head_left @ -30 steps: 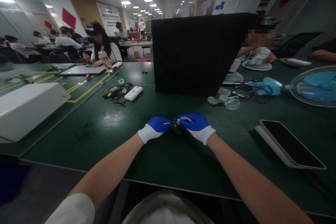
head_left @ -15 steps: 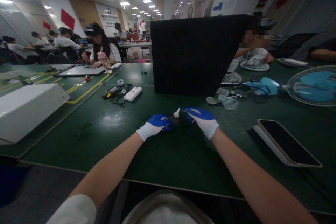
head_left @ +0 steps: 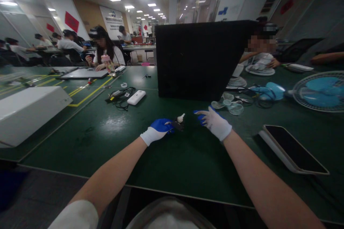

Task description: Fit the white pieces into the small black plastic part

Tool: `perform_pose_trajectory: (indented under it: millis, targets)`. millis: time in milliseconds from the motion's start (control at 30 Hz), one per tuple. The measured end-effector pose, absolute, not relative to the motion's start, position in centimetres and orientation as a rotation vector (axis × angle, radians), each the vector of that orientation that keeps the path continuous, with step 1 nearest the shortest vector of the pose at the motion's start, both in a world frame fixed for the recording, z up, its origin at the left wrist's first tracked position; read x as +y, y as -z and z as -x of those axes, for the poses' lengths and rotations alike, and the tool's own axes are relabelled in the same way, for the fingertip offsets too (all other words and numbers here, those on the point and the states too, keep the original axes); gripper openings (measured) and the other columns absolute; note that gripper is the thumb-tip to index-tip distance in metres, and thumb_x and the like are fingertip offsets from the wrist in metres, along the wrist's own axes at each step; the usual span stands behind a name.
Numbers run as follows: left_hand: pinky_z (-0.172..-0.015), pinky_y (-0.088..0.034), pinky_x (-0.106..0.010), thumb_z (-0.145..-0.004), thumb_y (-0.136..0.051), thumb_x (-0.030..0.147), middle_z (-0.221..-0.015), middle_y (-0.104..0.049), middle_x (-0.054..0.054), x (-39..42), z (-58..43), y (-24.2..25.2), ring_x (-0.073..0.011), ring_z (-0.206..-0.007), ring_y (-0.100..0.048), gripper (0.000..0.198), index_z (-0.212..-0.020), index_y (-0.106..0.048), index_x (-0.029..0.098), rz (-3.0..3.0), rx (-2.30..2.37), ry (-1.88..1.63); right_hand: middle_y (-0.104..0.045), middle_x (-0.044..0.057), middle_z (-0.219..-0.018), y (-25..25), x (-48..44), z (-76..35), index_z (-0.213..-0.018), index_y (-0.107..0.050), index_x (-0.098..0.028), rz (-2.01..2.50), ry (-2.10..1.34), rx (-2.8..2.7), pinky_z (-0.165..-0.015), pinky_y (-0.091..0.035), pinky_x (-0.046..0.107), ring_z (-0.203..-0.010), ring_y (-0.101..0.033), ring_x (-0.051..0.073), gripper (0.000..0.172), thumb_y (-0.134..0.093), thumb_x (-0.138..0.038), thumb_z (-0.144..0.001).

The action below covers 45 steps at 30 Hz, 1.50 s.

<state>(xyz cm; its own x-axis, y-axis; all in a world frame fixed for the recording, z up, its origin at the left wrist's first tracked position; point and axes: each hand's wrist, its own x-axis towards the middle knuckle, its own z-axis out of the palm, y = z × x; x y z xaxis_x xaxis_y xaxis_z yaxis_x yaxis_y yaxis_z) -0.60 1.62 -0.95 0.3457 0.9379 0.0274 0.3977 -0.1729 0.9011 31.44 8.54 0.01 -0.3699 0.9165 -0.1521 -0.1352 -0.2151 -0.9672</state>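
Observation:
My left hand (head_left: 160,128), in a white glove with a blue palm, is closed on a small dark flat part (head_left: 177,126). A white pointed piece (head_left: 181,117) sticks up from that part's far side; its exact kind is too small to make out. To the right, apart from the part, my right hand (head_left: 213,121) hovers with its gloved fingers spread and nothing between them. A clear fan blade (head_left: 228,104) lies just beyond my right hand on the green table (head_left: 172,164).
A large black box (head_left: 199,61) stands ahead. At right are a phone on a white stand (head_left: 295,150) and a blue fan (head_left: 322,89). Cables (head_left: 120,97), a white power bank (head_left: 136,97) and a white case (head_left: 32,111) lie left. Other people sit around the tables.
My right hand has moved right, away from the white pointed piece, and its fingers have spread. My left hand keeps the dark part in nearly the same place.

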Motion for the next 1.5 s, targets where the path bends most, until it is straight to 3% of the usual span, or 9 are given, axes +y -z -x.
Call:
perform_pose_trajectory:
  millis: [167, 333, 500, 800, 1000, 1233, 1500]
  targets:
    - [-0.083, -0.055, -0.033, -0.095, -0.053, 0.034, -0.095, -0.076, -0.007, 1.9, 0.9, 0.9, -0.0193, -0.086, -0.070, 0.027, -0.101, -0.075, 0.018, -1.884, 1.250, -0.765, -0.073, 0.009, -0.100, -0.3, 9.4, -33.6, -0.120, -0.069, -0.022, 0.885, -1.755, -0.812, -0.062, -0.060, 0.033, -0.076, -0.067, 0.020, 0.078, -0.014, -0.071, -0.097]
    - [-0.087, -0.055, -0.036, -0.097, -0.053, 0.037, -0.100, -0.076, -0.008, 1.8, 1.2, 0.7, -0.0197, -0.088, -0.070, 0.032, -0.111, -0.074, 0.017, -1.847, 1.251, -0.724, -0.070, 0.011, -0.123, 0.1, 9.6, -33.6, -0.130, -0.062, -0.026, 0.878, -1.719, -0.683, -0.074, -0.063, 0.037, -0.107, -0.068, 0.025, 0.075, -0.018, -0.076, -0.094]
    - [-0.085, -0.055, -0.037, -0.097, -0.053, 0.038, -0.097, -0.075, -0.007, 1.5, 1.1, 0.1, -0.0199, -0.086, -0.069, 0.031, -0.106, -0.074, 0.017, -1.860, 1.258, -0.712, -0.068, 0.013, -0.129, 0.2, 9.4, -33.6, -0.129, -0.063, -0.025, 0.860, -1.702, -0.680, -0.079, -0.063, 0.038, -0.118, -0.065, 0.027, 0.080, -0.018, -0.079, -0.091]
    - [-0.086, -0.054, -0.038, -0.095, -0.055, 0.041, -0.097, -0.074, -0.008, 1.9, 1.3, 1.0, -0.0201, -0.086, -0.068, 0.032, -0.104, -0.075, 0.018, -1.813, 1.208, -0.761, -0.068, 0.011, -0.130, -0.4, 9.0, -33.3, -0.117, -0.070, -0.028, 0.949, -1.666, -0.743, -0.082, -0.061, 0.043, -0.118, -0.064, 0.029, 0.080, -0.014, -0.079, -0.091]
    - [-0.085, -0.055, -0.039, -0.094, -0.057, 0.039, -0.098, -0.075, -0.008, 2.5, 1.5, 2.0, -0.0200, -0.084, -0.069, 0.030, -0.106, -0.076, 0.018, -1.811, 1.197, -0.796, -0.065, 0.013, -0.133, 0.0, 9.5, -33.5, -0.114, -0.070, -0.023, 0.960, -1.670, -0.787, -0.081, -0.061, 0.039, -0.114, -0.065, 0.027, 0.086, -0.011, -0.080, -0.090]
    - [-0.081, -0.056, -0.039, -0.091, -0.062, 0.039, -0.099, -0.076, -0.011, 3.2, 2.6, 2.6, -0.0196, -0.082, -0.070, 0.033, -0.111, -0.074, 0.015, -1.602, 1.236, -0.899, -0.070, 0.012, -0.122, 0.4, 9.5, -33.7, -0.116, -0.070, -0.027, 0.955, -1.648, -0.838, -0.078, -0.061, 0.040, -0.108, -0.066, 0.027, 0.082, -0.013, -0.080, -0.090]
    - [-0.092, -0.056, -0.045, -0.080, -0.073, 0.045, -0.101, -0.078, -0.012, 3.2, 9.9, 1.2, -0.0272, -0.093, -0.071, 0.039, -0.103, -0.077, 0.015, -1.640, 1.466, -1.031, -0.069, 0.012, -0.123, -0.3, 9.1, -33.2, -0.114, -0.070, -0.022, 0.947, -1.689, -0.777, -0.076, -0.060, 0.037, -0.101, -0.067, 0.025, 0.084, -0.013, -0.078, -0.091]
